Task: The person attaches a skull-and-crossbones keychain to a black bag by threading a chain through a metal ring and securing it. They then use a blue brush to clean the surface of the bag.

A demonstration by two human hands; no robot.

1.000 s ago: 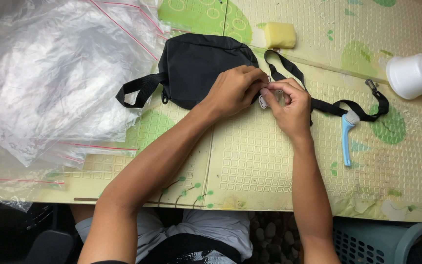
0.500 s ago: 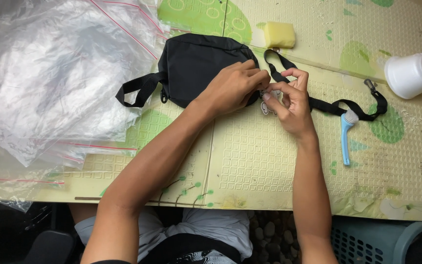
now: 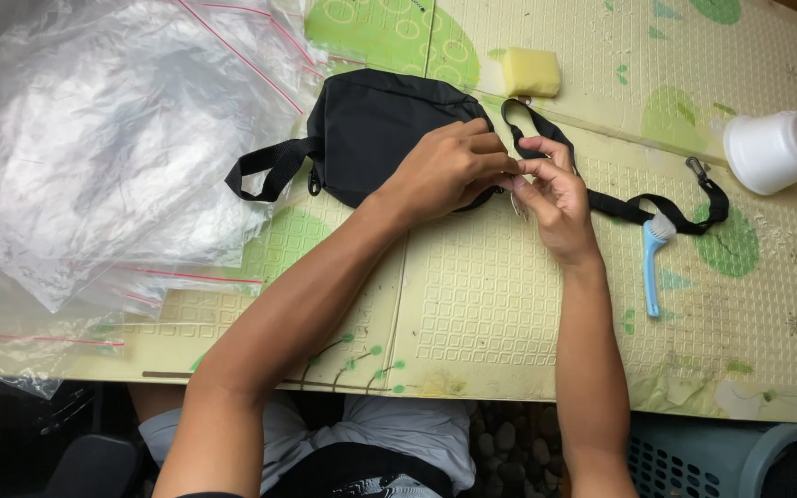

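The bag (image 3: 375,129) is steadied under the left hand (image 3: 449,171); its small fitting, pinched by right hand (image 3: 551,198) fingertips, is best kept taut.

One head camera looks steeply down, close above the table (image 3: 509,314).

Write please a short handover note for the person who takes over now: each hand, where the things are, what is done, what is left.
Left hand: rests on the black bag, fingers at its right end.
Right hand: fingertips pinch something small there; what it is cannot be told.
Strap trails right across the mat.
Nearby, untouched: blue brush, yellow sponge, white cup, clear plastic bags on the left.
Done: bag laid flat.
Left: the work at the bag's right end.
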